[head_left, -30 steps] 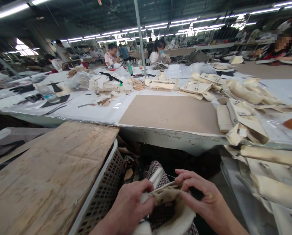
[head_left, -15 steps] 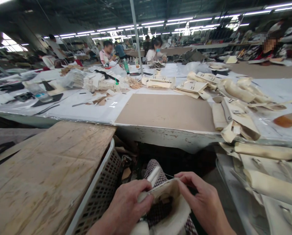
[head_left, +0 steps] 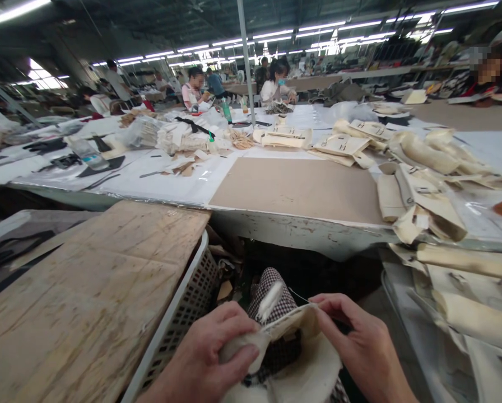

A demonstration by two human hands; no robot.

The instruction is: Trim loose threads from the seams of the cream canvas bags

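Observation:
Over my lap, a cream leather-like piece (head_left: pixel 318 358) hangs between both hands, curved into an open loop. My left hand (head_left: pixel 217 347) is closed on its left side, thumb pressed against the material. With thumb and fingers, my right hand (head_left: pixel 356 336) pinches the upper right edge. A thin pale thread (head_left: pixel 295 294) shows by the right fingertips; whether those fingers also hold a needle is hidden. A white wrapped strip (head_left: pixel 271 302) sticks up just beyond the left fingers. Checked cloth (head_left: pixel 272 274) covers my knee beneath the piece.
A white worktable (head_left: pixel 171 187) with a brown board (head_left: pixel 297 187) lies ahead. Cream pieces (head_left: pixel 423 196) are piled at its right, more pieces (head_left: pixel 473 291) at my right side. On my left, a worn board (head_left: pixel 95 280) rests beside a plastic basket (head_left: pixel 192 291). Other people sit farther back.
The view has turned slightly left. The left hand has tilted the cream piece, so the white strip stands farther clear of the fingers. Both hands keep their hold.

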